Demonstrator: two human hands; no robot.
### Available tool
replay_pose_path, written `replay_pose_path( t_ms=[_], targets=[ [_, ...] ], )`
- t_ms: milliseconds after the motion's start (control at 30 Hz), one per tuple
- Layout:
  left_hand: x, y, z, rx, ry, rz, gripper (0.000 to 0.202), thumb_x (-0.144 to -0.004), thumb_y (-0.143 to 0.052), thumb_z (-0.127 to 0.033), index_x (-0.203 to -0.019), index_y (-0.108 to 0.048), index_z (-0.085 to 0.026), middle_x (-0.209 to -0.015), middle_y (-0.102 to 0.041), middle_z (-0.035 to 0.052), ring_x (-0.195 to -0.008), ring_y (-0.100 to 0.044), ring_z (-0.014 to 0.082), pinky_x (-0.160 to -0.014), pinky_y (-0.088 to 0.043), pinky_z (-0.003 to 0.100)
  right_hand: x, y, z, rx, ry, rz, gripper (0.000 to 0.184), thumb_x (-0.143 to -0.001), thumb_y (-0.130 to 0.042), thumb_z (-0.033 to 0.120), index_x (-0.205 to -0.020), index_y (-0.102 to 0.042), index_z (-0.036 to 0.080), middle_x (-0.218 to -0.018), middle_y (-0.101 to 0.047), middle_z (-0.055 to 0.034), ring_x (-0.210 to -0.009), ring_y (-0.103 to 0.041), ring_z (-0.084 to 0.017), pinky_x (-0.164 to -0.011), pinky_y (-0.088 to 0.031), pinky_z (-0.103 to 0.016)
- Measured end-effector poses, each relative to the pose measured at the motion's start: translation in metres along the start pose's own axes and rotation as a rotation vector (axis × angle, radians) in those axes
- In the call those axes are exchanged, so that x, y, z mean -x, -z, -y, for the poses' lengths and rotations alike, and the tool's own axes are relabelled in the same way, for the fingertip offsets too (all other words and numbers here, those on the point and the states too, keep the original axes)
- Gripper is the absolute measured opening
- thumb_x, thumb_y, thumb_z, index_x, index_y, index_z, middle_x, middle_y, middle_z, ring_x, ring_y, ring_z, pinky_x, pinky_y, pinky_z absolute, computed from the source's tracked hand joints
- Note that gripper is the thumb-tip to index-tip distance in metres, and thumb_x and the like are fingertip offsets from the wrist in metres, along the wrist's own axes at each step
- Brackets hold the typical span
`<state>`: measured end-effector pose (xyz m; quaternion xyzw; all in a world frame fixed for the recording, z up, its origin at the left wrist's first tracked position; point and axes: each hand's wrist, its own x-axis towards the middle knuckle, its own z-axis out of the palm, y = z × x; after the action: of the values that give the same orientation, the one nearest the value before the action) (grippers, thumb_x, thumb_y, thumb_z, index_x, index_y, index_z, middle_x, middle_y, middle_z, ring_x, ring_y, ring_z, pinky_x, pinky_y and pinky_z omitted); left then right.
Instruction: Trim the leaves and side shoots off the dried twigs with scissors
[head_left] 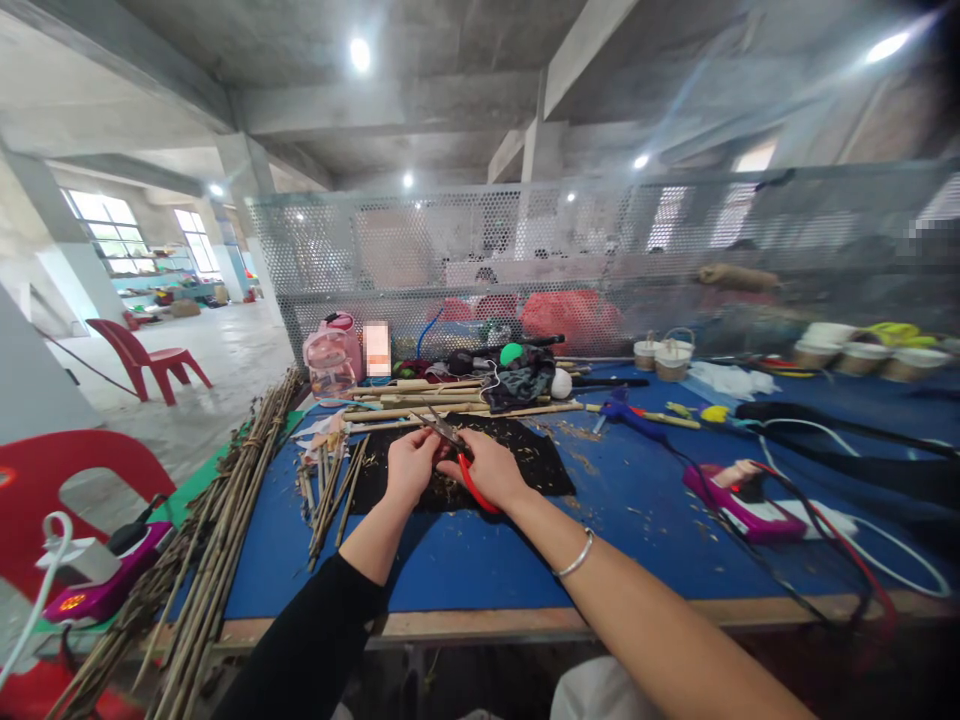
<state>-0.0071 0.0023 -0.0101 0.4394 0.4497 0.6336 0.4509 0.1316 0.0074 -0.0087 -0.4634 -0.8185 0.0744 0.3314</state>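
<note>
My right hand (491, 468) is wrapped round a pair of red-handled scissors (472, 488), whose metal blades point away and to the left. Close beside the blades, my left hand (411, 465) is closed in a pinch; what sits between its fingertips is too small to make out. Both hands are over a black cloth (536, 455) strewn with small chips. Short cut sticks (334, 490) lie just left of the cloth, and longer peeled sticks (420, 398) lie behind it.
A long bundle of thin branches (232, 510) runs along the table's left edge. On the blue table (630, 560) are a purple power strip (750, 508) with cables, a blue glue gun (630, 415) and white-and-brown pots (671, 358). A perforated metal screen (420, 250) stands behind; red chairs (82, 465) are left.
</note>
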Motion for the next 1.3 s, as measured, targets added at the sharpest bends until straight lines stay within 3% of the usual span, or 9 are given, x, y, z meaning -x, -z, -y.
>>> replay_pose_path(
  t_ms=[100, 200, 500, 667, 800, 967, 1167, 1300],
  targets=[
    [0.004, -0.003, -0.004, -0.016, 0.019, 0.025, 0.023, -0.064, -0.065, -0.03, -0.075, -0.069, -0.01, -0.062, -0.066, 0.0045, -0.055, -0.056, 0.0117, -0.055, -0.044, 0.022, 0.0, -0.002, -0.001, -0.011, 0.045, -0.031, 0.045, -0.07, -0.062, 0.05, -0.101, -0.054, 0.018, -0.093, -0.062, -0.0077, -0.088, -0.056, -0.019, -0.076, -0.04, -0.029],
    [0.004, -0.003, -0.004, -0.023, -0.001, 0.049, 0.023, -0.065, -0.064, -0.03, -0.076, -0.069, -0.01, -0.063, -0.066, 0.0042, -0.055, -0.056, 0.0115, -0.056, -0.044, 0.021, 0.0, -0.002, -0.001, -0.069, 0.049, -0.02, 0.038, -0.074, -0.059, 0.049, -0.099, -0.055, 0.021, -0.093, -0.063, -0.0053, -0.086, -0.057, -0.018, -0.073, -0.041, -0.027],
    [0.0, 0.001, 0.001, -0.012, -0.017, 0.025, 0.025, -0.066, -0.063, -0.034, -0.075, -0.067, -0.011, -0.064, -0.065, 0.0043, -0.057, -0.057, 0.0128, -0.055, -0.044, 0.022, 0.001, -0.001, -0.001, -0.028, -0.07, 0.043, 0.033, -0.078, -0.053, 0.051, -0.099, -0.06, 0.027, -0.085, -0.069, -0.0029, -0.08, -0.064, -0.019, -0.066, -0.042, -0.024],
    [-0.001, 0.0, 0.0, -0.017, 0.032, -0.023, 0.028, -0.067, -0.061, -0.038, -0.072, -0.065, -0.011, -0.065, -0.064, 0.0047, -0.058, -0.058, 0.0135, -0.057, -0.046, 0.024, -0.001, 0.001, -0.004, 0.025, -0.126, 0.059, 0.037, -0.078, -0.052, 0.051, -0.103, -0.059, 0.025, -0.077, -0.068, -0.0045, -0.075, -0.064, -0.02, -0.062, -0.04, -0.024],
    [-0.005, 0.003, 0.003, -0.036, -0.042, -0.025, 0.027, -0.069, -0.059, -0.038, -0.075, -0.064, -0.012, -0.063, -0.063, 0.0034, -0.056, -0.056, 0.0123, -0.056, -0.045, 0.023, -0.001, 0.004, -0.003, 0.057, -0.067, 0.057, 0.043, -0.074, -0.056, 0.053, -0.106, -0.055, 0.023, -0.089, -0.066, -0.0053, -0.083, -0.062, -0.021, -0.066, -0.041, -0.026],
    [-0.005, 0.006, 0.005, -0.28, -0.149, 0.0, 0.023, -0.073, -0.054, -0.033, -0.074, -0.066, -0.013, -0.062, -0.063, 0.0025, -0.054, -0.053, 0.0117, -0.053, -0.041, 0.02, -0.001, 0.002, -0.003, -0.021, 0.029, 0.079, 0.047, -0.073, -0.059, 0.05, -0.108, -0.052, 0.02, -0.104, -0.06, -0.0083, -0.093, -0.057, -0.02, -0.075, -0.041, -0.028],
    [0.003, 0.003, -0.005, -0.378, -0.191, -0.022, 0.025, -0.075, -0.051, -0.031, -0.079, -0.068, -0.014, -0.067, -0.065, 0.0033, -0.059, -0.055, 0.0138, -0.058, -0.042, 0.022, -0.001, 0.0, -0.001, -0.113, 0.049, 0.055, 0.04, -0.075, -0.059, 0.043, -0.107, -0.054, 0.02, -0.095, -0.063, -0.0061, -0.084, -0.058, -0.018, -0.073, -0.041, -0.027],
    [0.004, 0.004, -0.008, -0.429, -0.245, -0.045, 0.026, -0.076, -0.051, -0.033, -0.08, -0.07, -0.015, -0.065, -0.065, 0.0029, -0.06, -0.055, 0.0144, -0.06, -0.041, 0.022, 0.0, 0.002, 0.002, -0.11, -0.011, 0.066, 0.037, -0.077, -0.055, 0.048, -0.104, -0.057, 0.023, -0.081, -0.066, -0.0034, -0.072, -0.061, -0.018, -0.064, -0.041, -0.024]
  ],
)
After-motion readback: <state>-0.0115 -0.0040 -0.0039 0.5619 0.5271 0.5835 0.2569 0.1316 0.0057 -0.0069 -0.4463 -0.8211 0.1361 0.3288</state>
